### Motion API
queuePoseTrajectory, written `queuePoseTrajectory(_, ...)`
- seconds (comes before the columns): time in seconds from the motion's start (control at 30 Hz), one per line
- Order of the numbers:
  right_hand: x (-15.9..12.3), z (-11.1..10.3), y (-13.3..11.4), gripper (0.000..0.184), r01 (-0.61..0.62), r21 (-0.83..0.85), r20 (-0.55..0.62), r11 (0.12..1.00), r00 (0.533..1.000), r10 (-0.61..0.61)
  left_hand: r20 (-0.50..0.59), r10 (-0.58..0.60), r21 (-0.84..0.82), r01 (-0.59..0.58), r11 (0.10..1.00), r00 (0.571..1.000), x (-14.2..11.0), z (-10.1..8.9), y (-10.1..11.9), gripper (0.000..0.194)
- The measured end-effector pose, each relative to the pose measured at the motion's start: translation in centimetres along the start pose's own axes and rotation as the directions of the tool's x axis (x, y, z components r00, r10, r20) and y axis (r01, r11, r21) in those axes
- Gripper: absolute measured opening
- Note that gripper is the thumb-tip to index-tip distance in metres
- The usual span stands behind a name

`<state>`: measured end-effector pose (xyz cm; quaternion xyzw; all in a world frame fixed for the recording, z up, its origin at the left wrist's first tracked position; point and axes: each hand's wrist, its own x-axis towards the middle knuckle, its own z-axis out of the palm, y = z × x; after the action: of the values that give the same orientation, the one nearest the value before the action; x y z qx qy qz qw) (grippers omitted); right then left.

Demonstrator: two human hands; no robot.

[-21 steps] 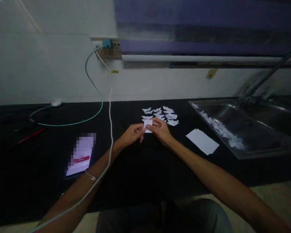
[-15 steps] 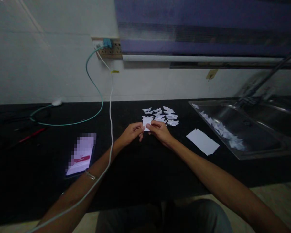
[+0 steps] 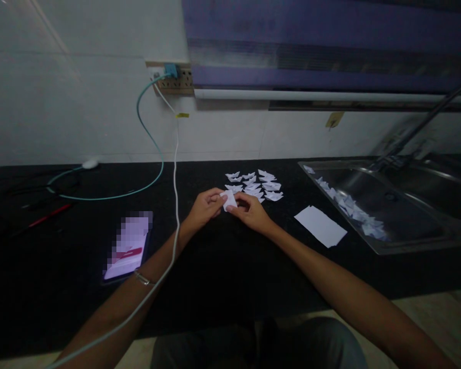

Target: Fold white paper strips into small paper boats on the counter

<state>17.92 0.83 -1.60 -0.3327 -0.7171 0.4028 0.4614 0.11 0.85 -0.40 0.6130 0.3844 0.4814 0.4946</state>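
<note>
Between my two hands is a small white piece of paper (image 3: 229, 199), tilted, its folds too fine to make out. My left hand (image 3: 206, 207) pinches its left side with thumb and fingers. The thumb and fingers of my right hand (image 3: 252, 211) close on its lower right side. Just beyond my hands, several folded paper boats (image 3: 272, 186) lie in rows on the black counter (image 3: 223, 287). To the right of my right hand rests a stack of white paper sheets (image 3: 320, 225).
A metal sink (image 3: 415, 225) with several folded paper pieces (image 3: 353, 209) along its left edge is at the right. On the left lie a lit phone (image 3: 127, 248) and a red pen-like object (image 3: 51, 214). A white cable (image 3: 175, 195) hangs across my left forearm.
The piece of paper has turned from nearly level to tilted and shifted slightly left. My left hand has moved a little up and left, its fingers now curled closer around the paper.
</note>
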Motion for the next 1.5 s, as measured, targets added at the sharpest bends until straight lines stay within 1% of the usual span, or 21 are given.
queuePoseTrajectory(0.07, 0.0, 0.2, 0.2, 0.025, -0.007, 0.032, -0.002, 0.999, 1.0, 0.007, -0.03, -0.012, -0.056, 0.01, 0.998, 0.999, 0.1, 0.0, 0.0, 0.041)
queuePoseTrajectory(0.13, -0.1, 0.3, 0.3, 0.025, -0.054, 0.084, -0.002, 0.995, 0.999, 0.054, -0.047, -0.018, -0.092, 0.013, 0.996, 0.999, 0.1, 0.0, 0.0, 0.04)
queuePoseTrajectory(0.23, 0.0, 0.3, 0.2, 0.027, -0.139, 0.215, -0.012, 0.967, 0.989, 0.145, -0.046, -0.044, -0.121, 0.038, 0.992, 0.998, 0.1, 0.1, 0.1, 0.039)
queuePoseTrajectory(0.3, 0.0, 0.2, 0.1, 0.029, -0.155, 0.27, -0.045, 0.95, 0.984, 0.173, -0.032, -0.072, -0.147, 0.066, 0.987, 0.997, 0.0, 0.1, 0.2, 0.038)
queuePoseTrajectory(0.33, 0.0, 0.1, 0.0, 0.029, -0.152, 0.266, -0.062, 0.952, 0.983, 0.175, -0.02, -0.08, -0.166, 0.076, 0.983, 0.997, 0.0, 0.1, 0.2, 0.038)
queuePoseTrajectory(0.37, 0.0, 0.0, 0.0, 0.028, -0.142, 0.24, -0.077, 0.96, 0.983, 0.165, -0.007, -0.082, -0.182, 0.08, 0.98, 0.997, 0.0, 0.0, 0.3, 0.038)
queuePoseTrajectory(0.43, 0.0, -0.4, -0.2, 0.025, -0.093, 0.127, -0.095, 0.988, 0.99, 0.106, 0.024, -0.074, -0.177, 0.077, 0.981, 0.997, -0.1, -0.2, 0.4, 0.039)
queuePoseTrajectory(0.5, -0.1, -0.8, -0.3, 0.021, -0.025, -0.031, -0.09, 0.999, 0.996, 0.022, 0.055, -0.071, -0.109, 0.077, 0.991, 0.996, -0.2, -0.5, 0.4, 0.042)
queuePoseTrajectory(0.57, -0.2, -1.3, -0.4, 0.018, 0.034, -0.179, -0.065, 0.983, 0.997, -0.047, 0.073, -0.079, -0.012, 0.08, 0.997, 0.994, -0.2, -0.7, 0.5, 0.042)
queuePoseTrajectory(0.63, -0.3, -1.6, -0.5, 0.017, 0.076, -0.294, -0.04, 0.953, 0.995, -0.092, 0.073, -0.082, 0.06, 0.077, 0.995, 0.994, -0.2, -0.9, 0.6, 0.04)
queuePoseTrajectory(0.7, -0.3, -1.7, -0.5, 0.018, 0.096, -0.355, -0.034, 0.93, 0.993, -0.116, 0.057, -0.079, 0.089, 0.074, 0.993, 0.995, -0.1, -0.8, 0.7, 0.037)
queuePoseTrajectory(0.73, -0.3, -1.6, -0.5, 0.018, 0.095, -0.352, -0.041, 0.931, 0.992, -0.117, 0.049, -0.08, 0.086, 0.075, 0.993, 0.996, -0.2, -0.8, 0.8, 0.036)
queuePoseTrajectory(0.8, -0.2, -1.3, -0.4, 0.02, 0.063, -0.256, -0.073, 0.965, 0.994, -0.084, 0.034, -0.08, 0.049, 0.078, 0.996, 0.996, -0.2, -0.5, 1.0, 0.035)
queuePoseTrajectory(0.87, -0.1, -0.9, -0.5, 0.022, 0.002, -0.064, -0.114, 0.998, 0.993, -0.009, 0.014, -0.075, -0.003, 0.075, 0.997, 0.997, -0.2, -0.3, 1.1, 0.035)
queuePoseTrajectory(0.93, 0.0, -0.6, -0.8, 0.024, -0.046, 0.125, -0.137, 0.991, 0.988, 0.064, -0.009, -0.066, -0.048, 0.065, 0.997, 0.998, -0.3, -0.2, 1.3, 0.036)
queuePoseTrajectory(1.03, 0.2, -0.4, -1.3, 0.025, -0.075, 0.286, -0.164, 0.955, 0.979, 0.125, -0.018, -0.058, -0.086, 0.056, 0.995, 0.998, -0.3, -0.1, 1.4, 0.035)
queuePoseTrajectory(1.13, 0.3, -0.6, -1.5, 0.023, -0.089, 0.332, -0.159, 0.939, 0.976, 0.148, -0.019, -0.051, -0.1, 0.049, 0.994, 0.998, -0.3, 0.0, 1.6, 0.035)
queuePoseTrajectory(1.33, 0.2, -1.1, -1.4, 0.016, -0.033, 0.249, -0.145, 0.968, 0.987, 0.07, -0.027, -0.054, -0.086, 0.051, 0.995, 0.998, -0.3, 0.1, 1.7, 0.033)
queuePoseTrajectory(1.4, 0.2, -1.2, -1.3, 0.018, -0.044, 0.241, -0.141, 0.97, 0.987, 0.08, -0.035, -0.036, -0.074, 0.034, 0.997, 0.999, -0.3, 0.0, 1.5, 0.032)
queuePoseTrajectory(1.5, 0.2, -1.1, -1.1, 0.021, -0.074, 0.274, -0.14, 0.959, 0.983, 0.116, -0.064, -0.005, -0.042, 0.003, 0.999, 0.998, -0.2, 0.1, 1.2, 0.033)
